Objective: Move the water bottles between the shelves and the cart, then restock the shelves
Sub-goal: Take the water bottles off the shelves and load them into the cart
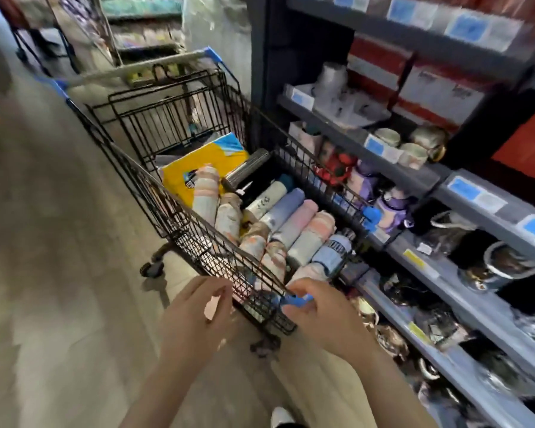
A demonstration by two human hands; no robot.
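A black wire shopping cart [179, 211] stands beside the shelves [464, 273], its basket filled with several water bottles lying on their sides, among them a blue-to-pink one [286, 211] and a peach-and-grey one [311, 237]. My right hand [318, 316] grips the near corner of the cart at its blue plastic bumper [297, 299]. My left hand [198, 313] hovers just left of the cart's near end with fingers loosely bent, holding nothing. More bottles, including purple ones [393, 208], stand on the shelf next to the cart.
A yellow and blue package [198, 165] and a steel tumbler [249, 168] lie in the cart's far half. Grey shelves on the right carry mugs [504, 267], cups and red-and-white boxes [439, 91]. Open wood-look floor [59, 273] stretches to the left. Another rack stands far back.
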